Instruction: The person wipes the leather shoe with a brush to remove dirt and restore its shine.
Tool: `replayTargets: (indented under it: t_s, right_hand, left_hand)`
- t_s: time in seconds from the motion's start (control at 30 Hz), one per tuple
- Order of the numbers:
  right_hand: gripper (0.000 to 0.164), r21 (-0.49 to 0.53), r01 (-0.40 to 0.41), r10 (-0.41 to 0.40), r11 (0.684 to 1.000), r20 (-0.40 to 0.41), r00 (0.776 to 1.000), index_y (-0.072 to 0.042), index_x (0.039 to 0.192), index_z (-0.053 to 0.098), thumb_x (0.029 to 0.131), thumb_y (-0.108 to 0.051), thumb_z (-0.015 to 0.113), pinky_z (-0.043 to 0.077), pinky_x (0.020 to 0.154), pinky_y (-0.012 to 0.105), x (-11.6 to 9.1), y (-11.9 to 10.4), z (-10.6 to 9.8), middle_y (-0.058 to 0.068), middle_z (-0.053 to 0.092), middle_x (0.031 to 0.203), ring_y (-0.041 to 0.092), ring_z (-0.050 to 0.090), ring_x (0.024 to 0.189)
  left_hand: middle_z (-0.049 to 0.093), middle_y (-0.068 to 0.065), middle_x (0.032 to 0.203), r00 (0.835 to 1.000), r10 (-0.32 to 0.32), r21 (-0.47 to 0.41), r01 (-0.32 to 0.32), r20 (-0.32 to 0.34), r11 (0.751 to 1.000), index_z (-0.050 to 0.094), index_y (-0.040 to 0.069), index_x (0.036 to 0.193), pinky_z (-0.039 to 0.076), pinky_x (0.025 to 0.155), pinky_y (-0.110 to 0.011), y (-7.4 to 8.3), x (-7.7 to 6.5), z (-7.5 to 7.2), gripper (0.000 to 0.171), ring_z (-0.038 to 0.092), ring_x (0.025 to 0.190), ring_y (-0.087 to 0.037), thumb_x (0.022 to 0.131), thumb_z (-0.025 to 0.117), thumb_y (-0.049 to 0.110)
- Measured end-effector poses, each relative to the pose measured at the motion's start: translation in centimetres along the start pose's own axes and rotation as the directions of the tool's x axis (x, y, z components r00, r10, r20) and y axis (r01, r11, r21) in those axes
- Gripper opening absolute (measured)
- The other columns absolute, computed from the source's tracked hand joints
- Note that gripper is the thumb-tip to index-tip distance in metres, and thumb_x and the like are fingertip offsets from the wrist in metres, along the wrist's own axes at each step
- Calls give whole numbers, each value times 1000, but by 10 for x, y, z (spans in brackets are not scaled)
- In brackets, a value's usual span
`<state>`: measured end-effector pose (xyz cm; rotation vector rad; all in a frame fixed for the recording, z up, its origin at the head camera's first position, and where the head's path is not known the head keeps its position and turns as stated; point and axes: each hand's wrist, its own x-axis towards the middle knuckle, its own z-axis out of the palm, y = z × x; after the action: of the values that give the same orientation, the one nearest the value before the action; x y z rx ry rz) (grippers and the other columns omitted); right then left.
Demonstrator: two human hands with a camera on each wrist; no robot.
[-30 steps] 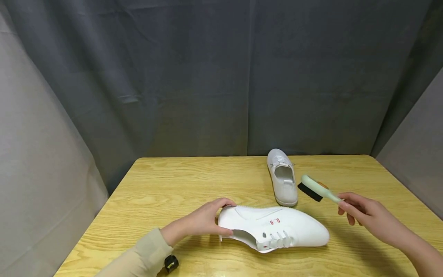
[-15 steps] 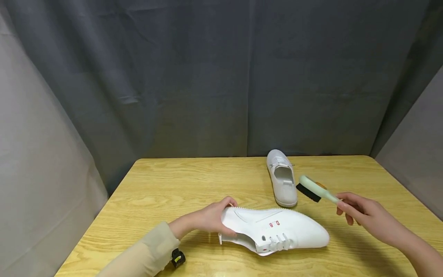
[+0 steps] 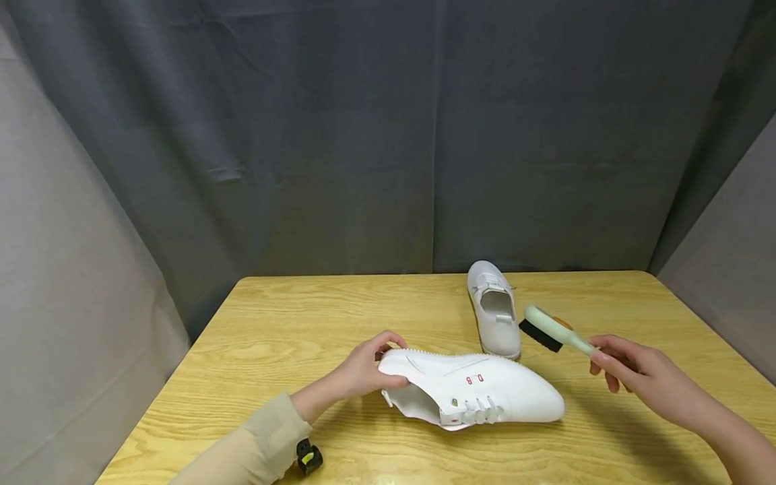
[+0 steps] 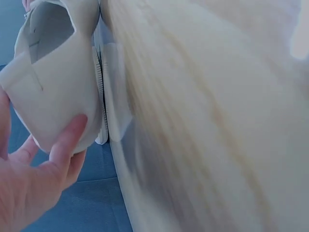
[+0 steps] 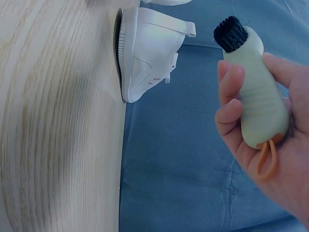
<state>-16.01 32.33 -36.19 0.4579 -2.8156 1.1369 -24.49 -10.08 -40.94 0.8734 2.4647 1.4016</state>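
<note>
A white lace-up shoe (image 3: 509, 391) with red letters lies tipped on its side near the front of the table, its opening turned toward me. My left hand (image 3: 366, 367) grips its heel, thumb at the opening's edge; in the left wrist view, fingers press the back of the heel (image 4: 53, 96). To the right, my right hand (image 3: 642, 377) holds a pale green brush (image 3: 548, 327) by the handle. Black bristles face down, in the air and apart from both shoes. The right wrist view shows fingers wrapped round the brush handle (image 5: 263, 104), which has an orange loop.
A second white shoe (image 3: 494, 310) stands upright on its sole behind the held one, toe pointing away. The wooden table (image 3: 303, 316) ends at a dark curtain (image 3: 364, 168), with pale cloth on both sides. A black device (image 3: 308, 458) is at the left wrist.
The held shoe has shifted slightly left and away from me, and has rolled so more of its opening shows. My left hand moved with it. The brush and right hand have hardly moved.
</note>
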Motion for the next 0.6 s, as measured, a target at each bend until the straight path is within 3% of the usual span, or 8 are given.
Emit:
replayTargets:
  t_s: [0.13,0.27,0.43,0.6]
  right_hand:
    - [22,6,-2,2,1000,0,1000,1,119,54,104,-13,45,33,47,30,0,0,0,-4,54,75,15,48,61]
    - [22,15,-5,5,1000,7,1000,1,119,54,104,-13,45,33,47,30,0,0,1,-4,54,75,16,48,61]
    - [22,15,-3,3,1000,6,1000,1,119,55,104,-13,45,33,47,30,0,1,2,-3,54,76,16,49,62]
    - [21,17,7,-8,1000,1,1000,1,118,55,104,-12,46,33,47,30,1,1,2,-3,55,77,16,49,62]
  left_hand:
    - [61,-7,102,999,-9,-17,8,-35,1000,57,11,114,49,70,-28,-2,0,0,47,59,85,-15,74,83,10]
    - [61,-8,106,999,-2,24,4,-46,1000,56,12,115,49,72,-29,-2,-2,0,49,59,89,-18,74,84,12]
    - [60,-4,111,999,-9,117,6,31,993,48,17,123,48,77,-31,0,-8,-3,62,57,93,-16,74,86,19]
    - [59,-3,116,993,-72,136,59,94,989,43,10,135,47,84,-32,1,-13,-6,80,57,101,-16,71,88,26]
